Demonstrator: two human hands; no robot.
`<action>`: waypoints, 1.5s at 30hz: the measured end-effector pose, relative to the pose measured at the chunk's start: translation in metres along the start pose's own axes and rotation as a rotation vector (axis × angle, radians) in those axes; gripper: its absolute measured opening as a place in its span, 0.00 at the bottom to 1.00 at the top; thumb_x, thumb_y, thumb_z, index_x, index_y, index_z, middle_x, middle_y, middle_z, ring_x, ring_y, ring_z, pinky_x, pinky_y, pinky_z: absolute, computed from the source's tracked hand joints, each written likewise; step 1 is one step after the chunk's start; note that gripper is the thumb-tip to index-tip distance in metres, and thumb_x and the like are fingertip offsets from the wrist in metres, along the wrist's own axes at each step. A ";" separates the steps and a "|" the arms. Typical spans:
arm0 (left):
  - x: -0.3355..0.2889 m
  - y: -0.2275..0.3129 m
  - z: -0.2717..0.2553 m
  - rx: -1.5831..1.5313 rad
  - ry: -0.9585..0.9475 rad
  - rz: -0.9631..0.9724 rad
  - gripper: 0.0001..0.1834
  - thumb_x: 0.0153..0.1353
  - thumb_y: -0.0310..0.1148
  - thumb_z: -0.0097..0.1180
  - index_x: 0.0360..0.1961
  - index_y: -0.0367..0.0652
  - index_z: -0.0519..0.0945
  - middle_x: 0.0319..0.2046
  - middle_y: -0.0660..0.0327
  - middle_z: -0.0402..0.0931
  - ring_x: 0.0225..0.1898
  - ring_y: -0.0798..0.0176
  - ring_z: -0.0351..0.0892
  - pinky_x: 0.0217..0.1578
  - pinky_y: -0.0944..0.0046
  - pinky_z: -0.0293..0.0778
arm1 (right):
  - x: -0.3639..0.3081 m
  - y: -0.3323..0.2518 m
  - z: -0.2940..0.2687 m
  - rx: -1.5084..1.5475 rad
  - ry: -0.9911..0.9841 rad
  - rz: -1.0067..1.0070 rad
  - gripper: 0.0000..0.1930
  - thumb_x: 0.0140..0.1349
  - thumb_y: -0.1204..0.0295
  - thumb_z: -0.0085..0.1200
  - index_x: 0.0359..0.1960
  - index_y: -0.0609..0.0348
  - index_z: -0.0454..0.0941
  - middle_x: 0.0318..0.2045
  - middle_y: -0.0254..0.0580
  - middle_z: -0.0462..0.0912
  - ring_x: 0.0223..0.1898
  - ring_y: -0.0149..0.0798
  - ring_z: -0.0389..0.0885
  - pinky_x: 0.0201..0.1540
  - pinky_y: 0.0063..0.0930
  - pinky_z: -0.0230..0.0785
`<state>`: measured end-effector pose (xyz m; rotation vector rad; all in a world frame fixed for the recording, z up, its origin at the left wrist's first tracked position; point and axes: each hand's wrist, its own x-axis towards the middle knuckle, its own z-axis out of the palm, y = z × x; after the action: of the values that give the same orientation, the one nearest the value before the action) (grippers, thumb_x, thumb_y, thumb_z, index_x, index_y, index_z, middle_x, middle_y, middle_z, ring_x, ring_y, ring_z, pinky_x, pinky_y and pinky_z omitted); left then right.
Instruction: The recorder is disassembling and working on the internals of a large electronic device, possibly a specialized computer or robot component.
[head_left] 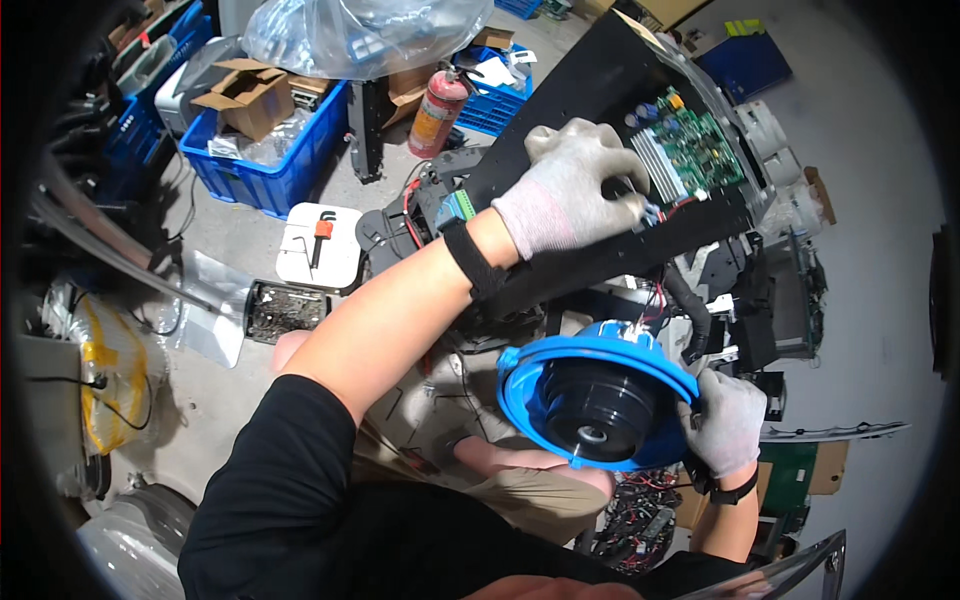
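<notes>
My left hand (580, 185), in a pale work glove, reaches over the side of a large black casing (535, 120). Its thumb and fingertips close on thin wires (655, 213) beside a silver finned heat sink (662, 165). A green circuit board (690, 135) lies inside the casing. Lower down, my gloved right hand (728, 420) grips the right edge of a round blue housing (520, 405), its fingers partly hidden behind the rim. A black cylindrical motor (595, 410) with a metal shaft sits in the housing. Thin wires run from the housing up toward the casing.
A white tray (345, 255) with an orange-handled tool and hex keys lies left of the casing, near a box of screws (290, 310). Beyond are a red fire extinguisher (438, 112) and a blue crate (300, 165). Tangled cables (640, 525) lie near my right forearm.
</notes>
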<state>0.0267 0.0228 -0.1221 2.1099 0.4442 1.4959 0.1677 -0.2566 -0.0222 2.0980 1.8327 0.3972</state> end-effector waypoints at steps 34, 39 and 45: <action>-0.018 -0.029 0.017 -0.195 -0.020 0.124 0.12 0.61 0.34 0.61 0.46 0.59 0.85 0.47 0.70 0.82 0.64 0.62 0.72 0.74 0.42 0.31 | 0.023 -0.028 0.003 0.002 -0.064 0.078 0.17 0.41 0.69 0.69 0.21 0.55 0.67 0.19 0.46 0.73 0.23 0.55 0.75 0.28 0.44 0.67; -0.015 -0.041 0.023 -0.223 -0.031 0.185 0.12 0.56 0.32 0.67 0.41 0.64 0.87 0.46 0.74 0.81 0.63 0.64 0.71 0.74 0.43 0.30 | 0.026 -0.026 -0.003 -0.041 -0.158 0.101 0.15 0.44 0.66 0.70 0.23 0.53 0.73 0.20 0.39 0.75 0.23 0.47 0.78 0.28 0.38 0.69; -0.014 -0.046 0.023 -0.226 -0.040 0.318 0.15 0.50 0.35 0.70 0.38 0.70 0.88 0.48 0.75 0.79 0.64 0.61 0.68 0.72 0.33 0.28 | 0.030 -0.026 -0.005 -0.098 -0.223 0.103 0.16 0.44 0.63 0.70 0.21 0.52 0.71 0.19 0.38 0.74 0.22 0.46 0.77 0.26 0.38 0.66</action>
<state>0.0448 0.0482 -0.1658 2.0927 -0.0798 1.5861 0.1466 -0.2230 -0.0281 2.0822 1.5542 0.2601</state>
